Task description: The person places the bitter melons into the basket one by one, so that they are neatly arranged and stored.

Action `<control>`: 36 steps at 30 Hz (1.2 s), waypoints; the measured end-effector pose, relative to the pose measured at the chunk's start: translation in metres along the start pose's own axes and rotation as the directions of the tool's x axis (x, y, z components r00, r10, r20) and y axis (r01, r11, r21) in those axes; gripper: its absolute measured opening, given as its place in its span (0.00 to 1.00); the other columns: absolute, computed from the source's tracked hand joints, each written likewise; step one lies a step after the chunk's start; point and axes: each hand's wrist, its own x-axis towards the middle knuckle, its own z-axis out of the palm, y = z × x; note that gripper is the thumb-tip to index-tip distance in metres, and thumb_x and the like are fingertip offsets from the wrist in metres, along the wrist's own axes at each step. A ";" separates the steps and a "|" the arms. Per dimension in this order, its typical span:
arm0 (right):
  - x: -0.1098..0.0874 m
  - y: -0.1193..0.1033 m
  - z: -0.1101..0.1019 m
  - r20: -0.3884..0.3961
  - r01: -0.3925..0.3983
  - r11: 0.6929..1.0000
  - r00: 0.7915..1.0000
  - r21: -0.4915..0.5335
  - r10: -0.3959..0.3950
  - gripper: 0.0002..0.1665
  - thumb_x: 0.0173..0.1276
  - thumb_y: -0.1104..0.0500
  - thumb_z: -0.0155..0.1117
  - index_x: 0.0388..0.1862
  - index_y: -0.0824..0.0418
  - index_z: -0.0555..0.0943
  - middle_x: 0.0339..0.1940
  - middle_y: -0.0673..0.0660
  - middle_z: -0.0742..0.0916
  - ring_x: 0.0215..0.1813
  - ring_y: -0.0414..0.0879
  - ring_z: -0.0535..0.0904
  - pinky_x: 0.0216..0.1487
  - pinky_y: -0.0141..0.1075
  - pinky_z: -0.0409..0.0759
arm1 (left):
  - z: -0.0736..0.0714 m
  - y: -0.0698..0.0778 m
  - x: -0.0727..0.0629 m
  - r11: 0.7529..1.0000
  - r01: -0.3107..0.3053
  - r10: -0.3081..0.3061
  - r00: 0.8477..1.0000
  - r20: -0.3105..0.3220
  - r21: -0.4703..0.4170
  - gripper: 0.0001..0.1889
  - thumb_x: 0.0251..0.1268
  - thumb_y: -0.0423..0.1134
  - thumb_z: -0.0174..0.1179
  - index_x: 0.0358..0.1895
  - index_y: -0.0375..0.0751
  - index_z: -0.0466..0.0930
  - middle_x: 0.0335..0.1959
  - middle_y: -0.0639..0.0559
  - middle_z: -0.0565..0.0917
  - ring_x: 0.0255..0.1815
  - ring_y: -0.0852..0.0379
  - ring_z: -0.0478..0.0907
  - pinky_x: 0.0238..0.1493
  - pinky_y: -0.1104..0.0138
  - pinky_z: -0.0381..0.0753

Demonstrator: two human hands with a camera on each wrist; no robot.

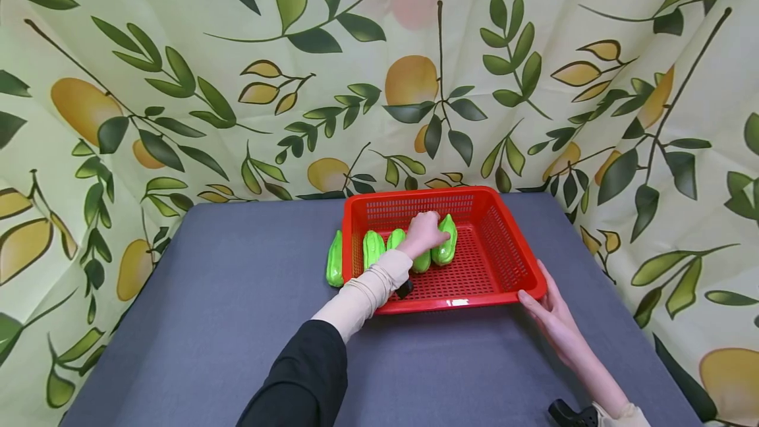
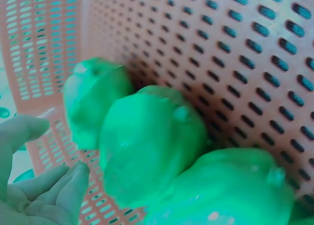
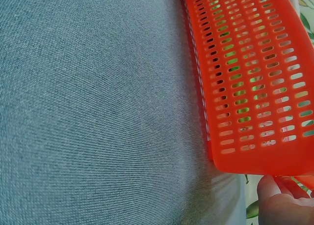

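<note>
Inside the red plastic basket [image 1: 468,303], my left hand [image 1: 423,234] reaches down over several bright green, long, gourd-like vegetables. Its thumb side overlaps the rightmost green vegetable [image 1: 446,246] in the head view. In the left wrist view the thumb and fingers [image 2: 73,185] stand apart with a gap between them, beside a row of green vegetables [image 2: 152,146] along the perforated wall. My right hand [image 1: 554,318] holds the basket's near right corner, thumb on the rim. The right wrist view shows its fingers at the corner of the basket [image 3: 265,158].
Another green vegetable [image 1: 335,261] lies on the table just outside the basket's left wall. The table [image 1: 196,321] has a grey-blue cover. A leaf-and-fruit patterned curtain [image 1: 356,84] hangs behind it and on both sides.
</note>
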 end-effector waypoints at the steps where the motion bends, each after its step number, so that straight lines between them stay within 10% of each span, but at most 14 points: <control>1: 0.000 0.000 0.000 0.001 0.002 1.000 1.000 0.003 -0.002 0.46 0.73 0.62 0.49 0.78 0.53 0.32 0.74 0.56 0.56 0.61 0.23 0.69 0.55 0.21 0.75 | -0.003 0.001 0.000 1.000 0.007 -0.007 1.000 0.006 -0.020 0.10 0.57 0.43 0.65 0.29 0.40 0.77 0.19 0.55 0.72 0.23 0.59 0.70 0.31 0.69 0.74; 7: -0.001 -0.001 0.001 0.002 -0.011 1.000 1.000 -0.013 0.011 0.46 0.73 0.61 0.48 0.78 0.52 0.32 0.76 0.60 0.52 0.61 0.23 0.68 0.54 0.21 0.75 | -0.020 0.003 -0.003 0.986 0.028 -0.025 1.000 0.017 -0.165 0.25 0.61 0.42 0.62 0.58 0.32 0.75 0.53 0.41 0.82 0.54 0.48 0.80 0.54 0.63 0.78; 15: -0.001 -0.001 0.002 0.001 -0.020 1.000 1.000 -0.004 0.020 0.47 0.73 0.61 0.49 0.77 0.52 0.32 0.76 0.63 0.48 0.60 0.22 0.68 0.54 0.20 0.74 | -0.044 0.002 -0.009 0.915 0.003 -0.013 1.000 -0.024 -0.404 0.26 0.62 0.43 0.62 0.61 0.33 0.73 0.58 0.42 0.80 0.57 0.51 0.79 0.54 0.67 0.79; 36: 0.000 -0.001 -0.001 -0.005 -0.062 0.997 0.998 0.036 0.062 0.47 0.74 0.60 0.48 0.77 0.48 0.30 0.75 0.55 0.50 0.58 0.20 0.67 0.53 0.17 0.73 | -0.104 -0.033 -0.045 0.778 -0.021 -0.054 0.993 -0.100 -0.628 0.26 0.60 0.41 0.64 0.62 0.39 0.73 0.60 0.44 0.78 0.62 0.53 0.76 0.58 0.63 0.77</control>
